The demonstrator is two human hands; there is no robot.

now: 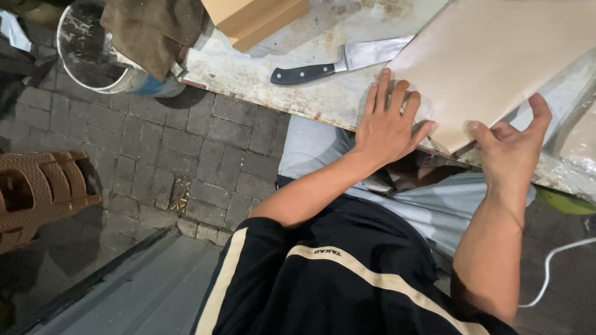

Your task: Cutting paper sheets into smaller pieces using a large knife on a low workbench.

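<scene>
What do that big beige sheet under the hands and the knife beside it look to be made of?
The sheet looks like stiff cardboard or thin board: flat, matte beige, with a sharp corner where the left hand and right hand meet it. The knife seems to have a dull steel blade, grey and faintly shiny, and a black handle, likely plastic, though that is uncertain.

A worn, whitish desk (273, 74) with a stained, scuffed top runs across the upper middle and upper right of the frame. On it, right of centre at the top, lies a kitchen knife (338, 62) with a black handle, its blade pointing right and partly tucked under a large beige sheet (496, 56) that covers the desk's upper right part and overhangs the near edge. A cardboard box (254, 18) sits at the top centre. Clear plastic film (568, 93) lies at the right edge.
</scene>
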